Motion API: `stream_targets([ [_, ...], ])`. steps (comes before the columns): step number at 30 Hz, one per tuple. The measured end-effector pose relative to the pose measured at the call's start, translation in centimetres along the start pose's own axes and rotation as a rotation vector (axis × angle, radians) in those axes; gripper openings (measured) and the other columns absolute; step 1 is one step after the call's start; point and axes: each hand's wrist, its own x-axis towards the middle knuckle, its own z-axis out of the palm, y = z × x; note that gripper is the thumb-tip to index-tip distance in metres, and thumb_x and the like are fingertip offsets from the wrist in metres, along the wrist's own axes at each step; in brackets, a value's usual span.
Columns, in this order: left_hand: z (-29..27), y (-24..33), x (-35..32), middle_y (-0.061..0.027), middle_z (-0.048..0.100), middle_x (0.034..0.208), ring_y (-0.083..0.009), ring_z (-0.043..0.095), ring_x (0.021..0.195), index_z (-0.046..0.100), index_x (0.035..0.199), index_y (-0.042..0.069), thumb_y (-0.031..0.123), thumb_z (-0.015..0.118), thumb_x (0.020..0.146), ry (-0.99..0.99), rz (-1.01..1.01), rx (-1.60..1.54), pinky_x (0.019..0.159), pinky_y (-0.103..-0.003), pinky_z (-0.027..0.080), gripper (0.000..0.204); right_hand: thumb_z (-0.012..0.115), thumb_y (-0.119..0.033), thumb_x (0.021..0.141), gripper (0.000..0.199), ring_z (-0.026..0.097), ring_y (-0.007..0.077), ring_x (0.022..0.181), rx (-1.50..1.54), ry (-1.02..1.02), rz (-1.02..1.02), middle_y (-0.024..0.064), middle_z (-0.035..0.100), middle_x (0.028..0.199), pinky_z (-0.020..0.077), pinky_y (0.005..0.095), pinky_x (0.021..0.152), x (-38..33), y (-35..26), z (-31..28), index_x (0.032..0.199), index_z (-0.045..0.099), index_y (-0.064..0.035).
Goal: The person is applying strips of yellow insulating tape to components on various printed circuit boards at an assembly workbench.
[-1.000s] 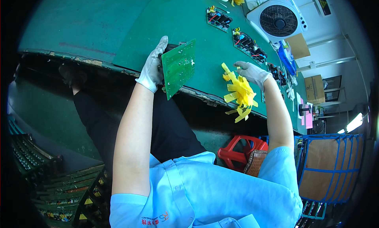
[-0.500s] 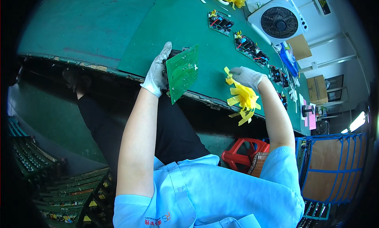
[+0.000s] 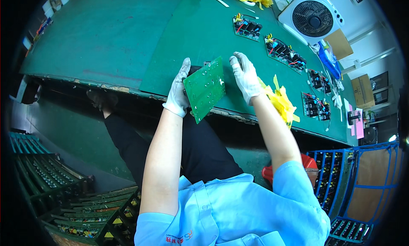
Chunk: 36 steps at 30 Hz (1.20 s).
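One gloved R hand [image 3: 246, 79] nearer green PCB [image 3: 205, 91] vs. b4

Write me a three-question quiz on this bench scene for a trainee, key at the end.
1. True or false: the right hand is gripping the green circuit board.

2. Which things are beside the right forearm?
A) blue gloves
B) yellow strips
C) a coil of red rope

3. Fill in the blank: the fan stands toward the upper ____ of the picture.

Key:
1. False; the left hand holds it, and a gap shows between it and the right hand.
2. B
3. right
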Motion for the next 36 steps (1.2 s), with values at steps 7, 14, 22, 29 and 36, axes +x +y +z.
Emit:
stream_targets([
  [7, 0.4, -0.3, -1.0, -0.0157, 0.064, 0.12, -0.0282, 0.064, 0.104, 0.06, 0.126, 0.005, 0.062, 0.05, 0.093, 0.1, 0.025, 0.103, 0.09, -0.042, 0.052, 0.066, 0.065, -0.046, 0.086, 0.068, 0.066, 0.0332, 0.096, -0.073, -0.001, 0.277, 0.0231, 0.067, 0.101, 0.0496, 0.0376, 0.087, 1.0, 0.4, 2.3, 0.125, 0.053, 0.009],
  [14, 0.1, -0.1, -1.2, -0.0141, 0.065, 0.12, -0.0286, 0.063, 0.105, 0.061, 0.126, 0.008, 0.067, 0.046, 0.091, 0.123, 0.036, 0.094, 0.089, -0.043, 0.052, 0.07, 0.071, -0.038, 0.083, 0.064, 0.064, 0.0249, 0.097, 0.064, 0.01, 0.294, 0.0194, 0.067, 0.106, 0.0488, 0.0336, 0.087, 1.4, 0.6, 1.6, 0.123, 0.055, 0.008],
  [22, -0.5, 0.2, -1.2, -0.0119, 0.062, 0.126, -0.0289, 0.059, 0.111, 0.06, 0.129, 0.012, 0.069, 0.044, 0.09, 0.024, -0.004, 0.043, 0.094, -0.045, 0.048, 0.071, 0.071, -0.029, 0.082, 0.057, 0.069, 0.0281, 0.089, -0.006, 0.009, 0.251, 0.02, 0.07, 0.098, 0.0518, 0.0336, 0.082, 1.5, 0.5, 1.1, 0.121, 0.055, 0.0076],
  [29, -0.6, 0.2, -1.0, -0.012, 0.061, 0.127, -0.0295, 0.058, 0.113, 0.059, 0.13, 0.013, 0.07, 0.044, 0.089, 0.023, -0.006, 0.099, 0.094, -0.047, 0.048, 0.072, 0.07, -0.021, 0.085, 0.047, 0.054, 0.0117, 0.073, 0.369, 0.275, 0.2, 0.0072, 0.063, 0.086, 0.0463, 0.026, 0.069, 0.1, 1.2, -0.6, 0.121, 0.056, 0.0056],
  [36, -0.7, 0.3, -1.1, -0.0128, 0.059, 0.13, -0.0305, 0.058, 0.114, 0.058, 0.131, 0.014, 0.072, 0.043, 0.088, -0.065, -0.04, 0.046, 0.095, -0.047, 0.047, 0.074, 0.066, -0.015, 0.089, 0.036, 0.054, 0.0103, 0.081, 0.294, 0.226, 0.202, 0.0077, 0.064, 0.1, 0.0463, 0.0252, 0.072, -1.3, -1.4, -2.1, 0.118, 0.058, 0.005],
])
